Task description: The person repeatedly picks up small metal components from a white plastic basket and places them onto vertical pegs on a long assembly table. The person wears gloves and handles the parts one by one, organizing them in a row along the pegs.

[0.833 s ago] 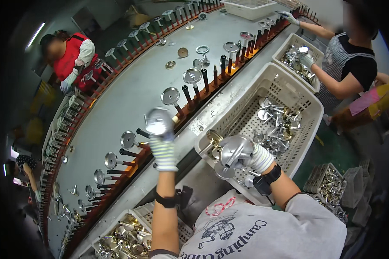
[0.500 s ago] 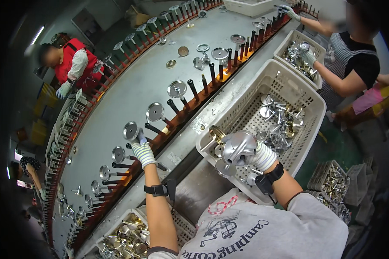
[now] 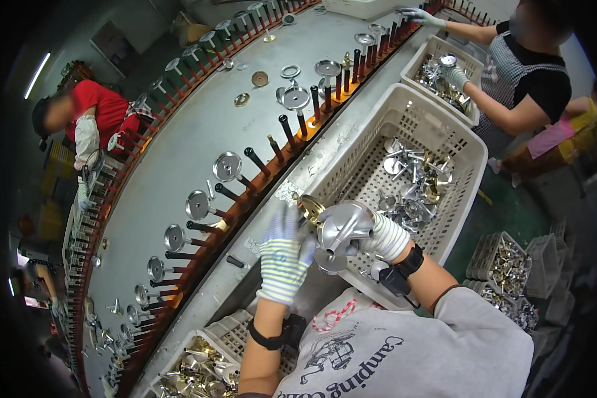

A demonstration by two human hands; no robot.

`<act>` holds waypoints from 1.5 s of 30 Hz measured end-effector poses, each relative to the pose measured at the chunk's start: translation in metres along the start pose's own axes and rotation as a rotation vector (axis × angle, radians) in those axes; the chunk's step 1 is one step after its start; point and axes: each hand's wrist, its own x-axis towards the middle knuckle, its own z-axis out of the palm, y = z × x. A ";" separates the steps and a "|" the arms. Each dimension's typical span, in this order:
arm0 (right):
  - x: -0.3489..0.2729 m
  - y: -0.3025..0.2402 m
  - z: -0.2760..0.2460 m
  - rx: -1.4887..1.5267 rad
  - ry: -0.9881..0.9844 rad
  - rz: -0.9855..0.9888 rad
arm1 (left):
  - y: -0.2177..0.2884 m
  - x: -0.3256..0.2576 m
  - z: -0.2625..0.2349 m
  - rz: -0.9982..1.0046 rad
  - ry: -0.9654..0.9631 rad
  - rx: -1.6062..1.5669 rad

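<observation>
My right hand, in a striped knit glove, is closed around several round metal pieces. The largest is a silver funnel-shaped piece with a tube on it. Beside it are a gold disc and a smaller silver disc. My left hand, gloved alike, reaches toward this bundle with its fingers stretched out and blurred; nothing shows in it. To its left, a silver stemmed disc stands on a peg of the curved peg line, with more such discs on neighbouring pegs.
A large perforated crate with metal pieces lies under my right hand. Another crate is by my left elbow. Loose rings lie on the grey table. Co-workers stand at far right and far left.
My left hand has let go of a stemmed disc at the pegs and swung right toward the bundle. The pegs and discs have shifted toward the near left. My right hand keeps its hold.
</observation>
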 end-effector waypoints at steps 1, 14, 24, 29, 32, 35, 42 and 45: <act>0.000 0.003 0.000 0.007 -0.024 -0.003 | -0.005 0.000 0.006 -0.001 -0.093 0.022; -0.004 0.008 0.016 -0.106 0.294 -0.166 | -0.130 0.098 0.023 -0.533 0.367 -0.212; -0.010 0.009 0.010 0.164 0.190 -0.217 | -0.152 0.059 0.013 -0.782 0.451 -0.273; 0.005 0.013 -0.007 0.148 0.164 -0.160 | -0.186 0.036 0.001 -0.635 0.472 -0.309; 0.007 0.011 -0.006 0.179 0.100 -0.181 | -0.198 0.022 0.004 -0.625 0.588 -0.183; 0.006 0.008 0.000 0.202 0.067 -0.222 | -0.217 0.014 -0.002 -0.659 0.701 -0.421; 0.013 0.016 -0.009 0.104 0.193 -0.233 | -0.235 -0.042 -0.022 -0.723 0.471 -0.319; 0.010 0.014 -0.007 0.105 0.221 -0.224 | -0.213 -0.048 -0.016 -0.770 0.508 -0.181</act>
